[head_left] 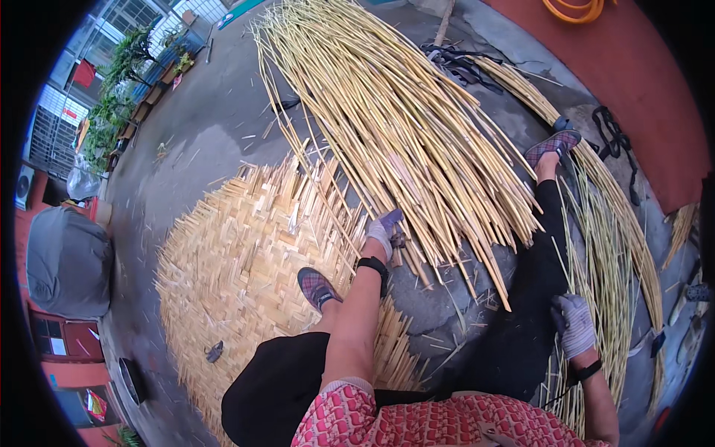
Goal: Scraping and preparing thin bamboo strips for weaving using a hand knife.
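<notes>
A large pile of long, dry yellow reed stalks (402,127) lies fanned out before me. My left hand (383,229), in a pale glove with dark fingertips, is closed around a few stalks at the pile's near left edge. Beneath that arm spreads a woven mat (246,246) of flattened split reeds, its edges ragged. My left shoe (319,288) rests on it. My right hand (575,325), also gloved, is curled closed beside my right thigh, above a bundle of thin greenish stalks (607,253); whatever its fingers may hold is hidden.
My right leg (540,276) stretches along the pile's right side, its shoe (553,147) against another tied bundle (525,89). Dark straps (614,141) lie by the red surface. Potted plants (126,67) and a grey covered object (68,249) stand at left. A small dark scrap (214,351) lies on the mat.
</notes>
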A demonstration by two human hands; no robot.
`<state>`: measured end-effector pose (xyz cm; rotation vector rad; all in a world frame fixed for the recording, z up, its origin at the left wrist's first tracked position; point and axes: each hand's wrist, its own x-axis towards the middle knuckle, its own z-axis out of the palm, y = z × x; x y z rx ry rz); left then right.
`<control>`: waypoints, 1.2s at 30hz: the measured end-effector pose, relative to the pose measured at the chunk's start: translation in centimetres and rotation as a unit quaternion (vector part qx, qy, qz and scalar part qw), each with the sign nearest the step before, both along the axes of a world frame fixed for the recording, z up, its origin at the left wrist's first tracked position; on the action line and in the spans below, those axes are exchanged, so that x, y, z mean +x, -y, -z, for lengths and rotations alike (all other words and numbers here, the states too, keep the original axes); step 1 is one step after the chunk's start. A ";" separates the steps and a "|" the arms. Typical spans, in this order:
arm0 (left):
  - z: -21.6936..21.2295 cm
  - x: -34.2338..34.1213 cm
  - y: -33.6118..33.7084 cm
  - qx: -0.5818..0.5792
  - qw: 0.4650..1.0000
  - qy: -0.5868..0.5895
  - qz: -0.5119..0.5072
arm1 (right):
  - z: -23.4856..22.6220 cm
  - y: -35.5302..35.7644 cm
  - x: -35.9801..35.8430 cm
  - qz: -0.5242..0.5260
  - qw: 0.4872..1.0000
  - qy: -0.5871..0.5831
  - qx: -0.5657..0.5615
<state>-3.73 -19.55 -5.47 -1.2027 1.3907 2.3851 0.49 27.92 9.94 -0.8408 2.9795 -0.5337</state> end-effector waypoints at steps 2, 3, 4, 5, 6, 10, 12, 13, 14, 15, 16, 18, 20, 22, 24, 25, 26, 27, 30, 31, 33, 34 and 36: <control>-1.3 1.3 -1.7 0.016 0.997 -0.064 -0.039 | -1.5 2.4 0.4 -0.068 0.998 0.007 -0.001; -2.1 2.0 -2.4 0.015 0.992 -0.121 -0.025 | -2.1 3.7 0.5 -0.065 0.998 0.017 -0.004; -2.8 2.9 -3.3 0.035 0.993 -0.109 0.008 | -2.6 5.1 0.4 -0.062 0.997 0.020 -0.033; -3.6 4.0 -4.0 0.058 0.991 -0.119 0.016 | -3.0 6.7 0.0 -0.047 0.997 0.036 -0.058; -4.3 4.9 -4.9 0.088 0.988 -0.120 0.030 | -3.2 8.4 -0.9 -0.012 0.992 0.100 -0.079; -6.4 9.1 -6.5 0.018 0.991 -0.123 0.041 | -2.7 14.7 -2.9 -0.016 0.967 0.188 -0.174; -6.3 10.6 -5.7 -0.080 0.997 -0.002 -0.002 | -1.5 16.3 -2.6 -0.131 0.965 0.164 -0.157; -5.9 11.3 -4.9 -0.223 0.974 0.044 0.007 | -0.8 16.5 -2.2 -0.187 0.961 0.129 -0.157; -5.3 11.7 -3.8 -0.351 0.930 0.106 0.015 | 0.2 16.5 -1.6 -0.209 0.958 0.131 -0.147; -4.4 11.9 -2.6 -0.344 0.936 0.067 0.032 | 1.0 16.1 -0.9 -0.243 0.952 0.118 -0.145; -3.4 12.2 -1.4 -0.347 0.931 0.110 -0.033 | 2.0 15.8 -0.3 -0.252 0.945 0.149 -0.146; -1.1 11.9 0.7 -0.348 0.920 0.157 -0.092 | 3.5 14.8 1.1 -0.228 0.948 0.197 -0.105; 1.2 10.6 2.0 -0.545 0.834 0.012 0.081 | 4.4 13.9 2.5 -0.234 0.951 0.192 -0.062; 3.6 7.6 2.8 -0.710 0.633 0.083 0.297 | 4.9 13.4 3.6 -0.242 0.940 0.237 -0.026; 5.8 2.6 2.8 -0.799 0.340 0.076 0.490 | 5.2 12.7 3.8 -0.263 0.934 0.240 0.018; 6.6 -0.3 2.5 -0.805 0.318 0.059 0.497 | 5.1 12.1 3.9 -0.270 0.934 0.233 -0.001; 7.1 -3.1 1.7 -0.810 0.327 0.042 0.486 | 4.9 11.3 3.7 -0.263 0.938 0.224 -0.013; 7.3 -5.3 1.1 -0.808 0.349 0.034 0.474 | 4.7 10.7 4.0 -0.220 0.961 0.138 -0.100; 6.9 -9.1 0.5 -0.784 0.426 0.059 0.447 | 4.6 10.0 4.6 -0.174 0.963 0.201 0.049; 6.4 -9.6 0.4 -0.768 0.460 0.071 0.439 | 4.7 10.2 4.7 -0.168 0.966 0.190 0.042; 4.8 -9.4 0.2 -0.714 0.558 0.084 0.415 | 5.2 10.4 4.5 -0.164 0.969 0.181 0.029; 3.8 -8.7 0.0 -0.668 0.628 0.085 0.390 | 5.5 10.6 4.4 -0.169 0.968 0.184 0.022; 1.5 -6.6 -0.5 -0.523 0.790 0.058 0.315 | 5.8 10.8 4.3 -0.164 0.970 0.182 0.002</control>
